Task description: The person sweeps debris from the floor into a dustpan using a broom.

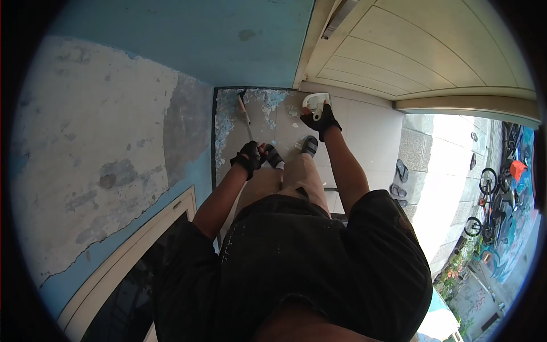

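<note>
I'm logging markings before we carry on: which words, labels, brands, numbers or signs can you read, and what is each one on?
Readable text: none.
Grey wall, far right: reddish marks, too small and blurred to read or to confirm as writing.
Long-handled tool and white pan: no lettering can be made out.
Dark shirt: pale specks, no legible letters.

Loose flakes in a wall corner, paving to the right

From my remote post, I have pale, flat floor tiles [364, 128] ahead. Thin blue-white paint flakes [273, 101] lie on them, along the patchy grey plaster wall [114, 125] on my left and the smooth blue wall [188, 40] in front. The slim, long-handled tool [245, 111] in my left hand [249, 158] reaches that corner. The curved white pan [314, 102] is in my right hand [322, 119]. Right: flat dark sandals [402, 171], grey rectangular paving [415, 145], black-wheeled bicycles [488, 180] beyond.
</note>
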### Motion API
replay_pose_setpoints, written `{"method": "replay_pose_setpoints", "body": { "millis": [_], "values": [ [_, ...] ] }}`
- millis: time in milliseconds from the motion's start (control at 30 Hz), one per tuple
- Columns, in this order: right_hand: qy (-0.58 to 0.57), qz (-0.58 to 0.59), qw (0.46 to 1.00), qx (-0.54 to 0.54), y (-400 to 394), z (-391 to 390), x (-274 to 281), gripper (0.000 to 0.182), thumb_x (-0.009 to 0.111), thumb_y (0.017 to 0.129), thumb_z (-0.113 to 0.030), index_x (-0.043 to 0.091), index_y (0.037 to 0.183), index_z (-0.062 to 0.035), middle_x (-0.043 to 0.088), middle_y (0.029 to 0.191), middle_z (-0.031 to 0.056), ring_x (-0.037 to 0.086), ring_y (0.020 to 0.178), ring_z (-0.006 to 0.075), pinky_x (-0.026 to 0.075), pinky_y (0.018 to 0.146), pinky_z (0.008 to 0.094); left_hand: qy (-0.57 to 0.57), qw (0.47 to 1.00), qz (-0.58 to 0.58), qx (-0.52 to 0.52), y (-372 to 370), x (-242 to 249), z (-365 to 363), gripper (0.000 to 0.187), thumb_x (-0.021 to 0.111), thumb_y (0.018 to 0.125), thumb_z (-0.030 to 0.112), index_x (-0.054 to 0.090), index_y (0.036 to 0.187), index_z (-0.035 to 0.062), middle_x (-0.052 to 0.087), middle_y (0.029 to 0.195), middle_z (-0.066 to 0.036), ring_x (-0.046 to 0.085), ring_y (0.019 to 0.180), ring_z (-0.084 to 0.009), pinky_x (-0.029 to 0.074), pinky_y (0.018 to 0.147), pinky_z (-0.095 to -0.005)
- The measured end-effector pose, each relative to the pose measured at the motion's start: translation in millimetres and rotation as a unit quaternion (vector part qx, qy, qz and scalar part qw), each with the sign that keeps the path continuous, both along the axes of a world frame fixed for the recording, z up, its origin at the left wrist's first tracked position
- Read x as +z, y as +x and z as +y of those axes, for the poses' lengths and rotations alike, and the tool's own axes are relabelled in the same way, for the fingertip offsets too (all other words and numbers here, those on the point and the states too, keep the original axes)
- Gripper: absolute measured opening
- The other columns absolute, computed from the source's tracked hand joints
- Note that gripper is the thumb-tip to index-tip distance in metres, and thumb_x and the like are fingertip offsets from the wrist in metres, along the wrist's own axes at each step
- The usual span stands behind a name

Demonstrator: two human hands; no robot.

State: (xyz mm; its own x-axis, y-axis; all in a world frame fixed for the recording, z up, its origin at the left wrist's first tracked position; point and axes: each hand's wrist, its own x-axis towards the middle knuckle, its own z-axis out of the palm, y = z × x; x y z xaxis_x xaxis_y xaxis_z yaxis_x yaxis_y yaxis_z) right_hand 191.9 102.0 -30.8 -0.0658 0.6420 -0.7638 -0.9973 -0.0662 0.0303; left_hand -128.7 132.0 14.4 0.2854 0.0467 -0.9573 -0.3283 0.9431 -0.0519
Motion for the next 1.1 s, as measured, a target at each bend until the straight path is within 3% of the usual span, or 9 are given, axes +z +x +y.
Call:
{"method": "replay_pose_setpoints", "body": {
  "millis": [100,300,367,500,633,700,833,900,1100],
  "values": [
    [-0.075,0.16,0.982,-0.066,13,7,-28,0.034,0.055,0.088,-0.036,0.051,0.108,-0.0085,0.06,0.087,0.0065,0.059,0.088,0.0247,0.047,0.088,0.0436,0.017,0.999,0.05,-0.002,-8,15,2,0.018,0.052,0.088,0.013,0.053,0.104,0.006,0.059,0.088,-0.003,0.05,0.055,-0.0102,0.053,0.065,-0.0274],
    [-0.208,-0.04,0.969,0.127,27,-55,24,0.009,0.054,0.082,-0.013,0.05,0.075,-0.0084,0.053,0.063,0.0043,0.055,0.055,0.0188,0.051,0.06,0.0323,-0.035,0.999,-0.016,0.017,-31,5,10,0.008,0.048,0.089,0.01,0.051,0.095,0.0056,0.058,0.096,-0.003,0.049,0.054,-0.0102,0.052,0.071,-0.0312],
    [-0.123,-0.336,0.834,0.42,47,-93,14,0.015,0.053,0.083,-0.018,0.048,0.072,-0.0093,0.051,0.061,0.0042,0.052,0.053,0.0179,0.05,0.055,0.0335,-0.008,1.0,0.011,0.013,-29,2,9,0.011,0.052,0.087,0.011,0.053,0.096,0.0048,0.058,0.093,-0.005,0.05,0.061,-0.0107,0.052,0.069,-0.0295],
    [-0.182,-0.369,0.783,0.467,74,-128,46,0.012,0.05,0.082,-0.02,0.054,0.076,-0.0101,0.053,0.061,0.0047,0.049,0.046,0.0172,0.046,0.048,0.0324,0.083,0.996,0.033,-0.003,-18,-11,-4,0.008,0.049,0.088,0.009,0.05,0.094,0.0048,0.058,0.094,-0.005,0.051,0.061,-0.0144,0.05,0.075,-0.0308],
    [-0.133,-0.444,0.605,0.648,97,-140,51,0.017,0.049,0.084,-0.02,0.059,0.084,-0.0062,0.062,0.07,0.0075,0.058,0.055,0.0169,0.047,0.051,0.031,0.015,0.999,0.007,0.033,-9,-20,-6,0.008,0.048,0.088,0.009,0.05,0.094,0.0047,0.058,0.095,-0.006,0.05,0.059,-0.0143,0.05,0.074,-0.0307],
    [-0.128,-0.451,0.431,0.771,102,-133,90,0.013,0.046,0.083,-0.017,0.055,0.084,-0.0074,0.061,0.074,0.0087,0.057,0.059,0.0169,0.048,0.049,0.0336,0.02,0.998,0.0,0.053,-6,-29,-11,0.01,0.053,0.085,0.01,0.053,0.094,0.0067,0.057,0.088,-0.003,0.052,0.065,-0.0101,0.05,0.07,-0.0277],
    [-0.136,-0.467,0.405,0.774,118,-140,110,0.017,0.047,0.08,-0.012,0.058,0.09,-0.0056,0.065,0.083,0.0121,0.06,0.061,0.0188,0.049,0.049,0.0335,0.007,0.996,0.003,0.084,4,-25,-11,0.013,0.054,0.081,0.006,0.053,0.094,0.0087,0.058,0.088,-0.003,0.053,0.066,-0.0108,0.051,0.068,-0.0284],
    [-0.072,-0.505,0.225,0.83,129,-136,120,0.028,0.042,0.084,-0.011,0.064,0.097,-0.001,0.069,0.084,0.0109,0.065,0.063,0.0195,0.052,0.056,0.0363,-0.021,0.993,0.021,0.113,9,-22,-9,0.021,0.055,0.075,0.002,0.054,0.094,0.0108,0.058,0.087,-0.003,0.056,0.07,-0.012,0.052,0.065,-0.0286],
    [-0.06,-0.528,0.167,0.831,167,-132,101,0.029,0.045,0.085,-0.009,0.063,0.108,-0.0053,0.068,0.092,0.0124,0.067,0.072,0.0247,0.054,0.062,0.0401,-0.007,0.991,0.018,0.135,28,-7,-7,0.024,0.057,0.072,0.0,0.055,0.093,0.0112,0.059,0.085,-0.004,0.059,0.072,-0.0141,0.053,0.058,-0.0275]
  ]
}}
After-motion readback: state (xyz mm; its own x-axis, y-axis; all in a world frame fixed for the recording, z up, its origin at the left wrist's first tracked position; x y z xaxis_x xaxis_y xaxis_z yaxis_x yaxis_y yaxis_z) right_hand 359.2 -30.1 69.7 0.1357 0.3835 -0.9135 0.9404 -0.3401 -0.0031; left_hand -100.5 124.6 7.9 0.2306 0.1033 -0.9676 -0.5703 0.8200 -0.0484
